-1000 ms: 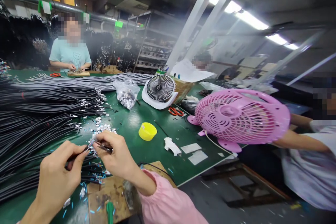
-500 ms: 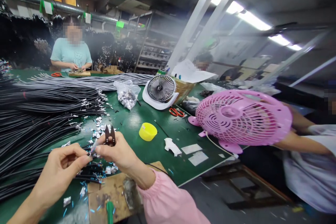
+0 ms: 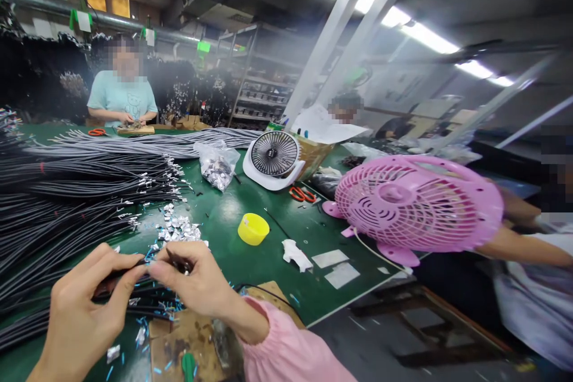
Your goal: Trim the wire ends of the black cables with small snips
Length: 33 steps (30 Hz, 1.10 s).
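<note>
At the lower left, my left hand [image 3: 92, 304] pinches a dark cable near its end between thumb and forefinger. Its fingertips nearly meet those of my right hand [image 3: 194, 277], whose thumb and fingers are closed around small dark snips [image 3: 179, 262]; their blades are hard to make out. The cable end between the two hands is mostly hidden by the fingers. Bundles of black cables [image 3: 89, 185] lie to the left. Silvery foil scraps [image 3: 179, 228] and tiny blue bits are scattered just behind and below the hands.
A yellow ring [image 3: 253, 229], a small white fan [image 3: 274, 155], orange scissors [image 3: 302, 194] and a bag of metal parts [image 3: 218, 164] stand on the green table [image 3: 224, 206]. A pink fan [image 3: 416, 203] is at right. One person sits across; another's arm reaches behind the pink fan.
The snips have tilted down from upright in my right hand. My left hand has turned, and its fingers and my right fingertips now cover the cable end. The view has shifted slightly.
</note>
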{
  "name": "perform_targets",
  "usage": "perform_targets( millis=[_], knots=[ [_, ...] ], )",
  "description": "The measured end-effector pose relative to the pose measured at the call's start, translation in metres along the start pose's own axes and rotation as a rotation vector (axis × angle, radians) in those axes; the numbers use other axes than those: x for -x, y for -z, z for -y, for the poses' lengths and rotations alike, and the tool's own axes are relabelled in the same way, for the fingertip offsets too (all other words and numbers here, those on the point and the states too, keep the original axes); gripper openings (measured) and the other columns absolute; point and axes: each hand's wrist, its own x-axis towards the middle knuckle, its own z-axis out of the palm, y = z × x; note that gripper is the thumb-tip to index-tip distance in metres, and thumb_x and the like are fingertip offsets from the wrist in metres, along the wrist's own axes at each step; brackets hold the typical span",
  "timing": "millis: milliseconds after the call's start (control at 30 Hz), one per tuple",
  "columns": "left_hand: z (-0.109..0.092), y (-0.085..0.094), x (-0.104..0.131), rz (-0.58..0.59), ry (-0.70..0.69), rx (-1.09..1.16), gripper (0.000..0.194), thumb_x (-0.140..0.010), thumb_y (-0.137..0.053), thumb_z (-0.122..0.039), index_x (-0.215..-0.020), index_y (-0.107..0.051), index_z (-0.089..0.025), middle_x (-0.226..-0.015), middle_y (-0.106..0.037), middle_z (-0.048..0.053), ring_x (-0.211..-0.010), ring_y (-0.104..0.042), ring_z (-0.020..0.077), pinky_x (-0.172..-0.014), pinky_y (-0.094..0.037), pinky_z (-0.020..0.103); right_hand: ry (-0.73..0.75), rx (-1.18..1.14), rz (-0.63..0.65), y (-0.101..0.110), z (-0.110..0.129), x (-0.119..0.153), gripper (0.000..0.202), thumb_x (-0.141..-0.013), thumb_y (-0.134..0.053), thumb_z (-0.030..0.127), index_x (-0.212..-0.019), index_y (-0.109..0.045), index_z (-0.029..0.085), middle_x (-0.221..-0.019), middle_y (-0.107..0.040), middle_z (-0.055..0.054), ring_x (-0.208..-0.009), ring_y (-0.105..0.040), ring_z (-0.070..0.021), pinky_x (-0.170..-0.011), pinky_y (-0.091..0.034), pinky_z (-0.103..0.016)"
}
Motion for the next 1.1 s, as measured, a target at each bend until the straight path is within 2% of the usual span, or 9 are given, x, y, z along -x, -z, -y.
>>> perform_targets(
  millis=[100,167,267,433,633,767,867,967,1100],
  knots=[
    [-0.001,0.001,0.003,-0.034,0.012,-0.028,0.01,-0.089,-0.069,-0.032,-0.089,-0.079,-0.032,-0.062,-0.058,-0.008,-0.046,-0.046,0.0078,-0.039,-0.033,0.02,0.033,0.129,-0.149,0.0,-0.003,0.004,0.027,-0.093,-0.067,0.039,-0.112,-0.07,0.021,-0.084,-0.071,-0.001,-0.071,-0.063,-0.0142,-0.064,-0.052,-0.024],
    [-0.002,0.003,0.004,-0.057,0.016,-0.045,0.011,-0.089,-0.069,-0.033,-0.092,-0.08,-0.034,-0.062,-0.056,-0.008,-0.045,-0.041,0.0076,-0.037,-0.029,0.022,0.122,0.234,-0.182,0.002,-0.006,0.007,0.028,-0.098,-0.06,0.038,-0.12,-0.07,0.022,-0.1,-0.075,-0.006,-0.086,-0.068,-0.0179,-0.076,-0.055,-0.029],
    [-0.005,0.005,0.003,-0.079,-0.002,-0.064,0.011,-0.09,-0.069,-0.033,-0.091,-0.08,-0.034,-0.061,-0.056,-0.008,-0.044,-0.041,0.008,-0.039,-0.032,0.021,0.205,0.308,-0.15,0.003,-0.007,0.007,0.021,-0.1,-0.059,0.036,-0.101,-0.075,0.023,-0.087,-0.073,-0.004,-0.078,-0.066,-0.0178,-0.071,-0.053,-0.028],
    [-0.004,0.004,0.007,-0.081,-0.044,-0.095,0.013,-0.093,-0.068,-0.032,-0.095,-0.079,-0.036,-0.063,-0.058,-0.009,-0.043,-0.04,0.0076,-0.05,-0.046,0.02,0.331,0.4,-0.086,0.001,0.005,0.001,0.044,-0.104,-0.047,0.033,-0.066,-0.064,0.022,-0.066,-0.062,-0.001,-0.059,-0.052,-0.0147,-0.054,-0.039,-0.027],
    [0.001,0.003,0.013,-0.071,-0.026,-0.102,0.014,-0.093,-0.068,-0.031,-0.102,-0.078,-0.037,-0.067,-0.062,-0.01,-0.049,-0.05,0.0077,-0.06,-0.052,0.02,0.315,0.318,-0.067,0.001,0.001,0.001,0.036,-0.103,-0.048,0.026,-0.073,-0.068,0.022,-0.068,-0.068,0.0,-0.06,-0.057,-0.0138,-0.056,-0.044,-0.025],
    [-0.001,0.001,0.01,-0.041,0.022,-0.074,0.011,-0.092,-0.069,-0.04,-0.096,-0.078,-0.035,-0.069,-0.067,-0.008,-0.05,-0.056,0.0081,-0.054,-0.051,0.018,0.273,0.287,-0.14,0.003,-0.009,0.006,0.03,-0.101,-0.056,0.03,-0.079,-0.073,0.023,-0.077,-0.074,-0.002,-0.068,-0.064,-0.0163,-0.064,-0.053,-0.027],
    [-0.003,-0.001,0.005,-0.044,0.141,0.006,0.017,-0.085,-0.075,-0.048,-0.083,-0.077,-0.032,-0.07,-0.073,-0.007,-0.055,-0.065,0.011,-0.048,-0.05,0.017,0.22,0.319,-0.207,0.002,-0.011,0.008,0.03,-0.101,-0.058,0.036,-0.081,-0.077,0.024,-0.08,-0.076,-0.005,-0.07,-0.067,-0.0188,-0.065,-0.055,-0.03],
    [-0.006,-0.001,-0.001,-0.028,0.259,0.096,0.027,-0.082,-0.076,-0.054,-0.071,-0.075,-0.029,-0.056,-0.069,-0.006,-0.043,-0.06,0.0108,-0.036,-0.043,0.017,0.221,0.345,-0.266,0.0,-0.009,0.01,0.027,-0.099,-0.062,0.037,-0.082,-0.078,0.024,-0.083,-0.078,-0.006,-0.07,-0.069,-0.0196,-0.064,-0.055,-0.03],
    [-0.009,0.004,-0.007,0.053,0.286,0.155,0.045,-0.081,-0.071,-0.063,-0.058,-0.072,-0.024,-0.044,-0.057,-0.005,-0.034,-0.051,0.0099,-0.03,-0.036,0.017,0.255,0.385,-0.254,-0.001,-0.006,0.01,0.025,-0.097,-0.063,0.036,-0.083,-0.08,0.025,-0.079,-0.077,-0.005,-0.067,-0.067,-0.0194,-0.063,-0.054,-0.031]
  ],
)
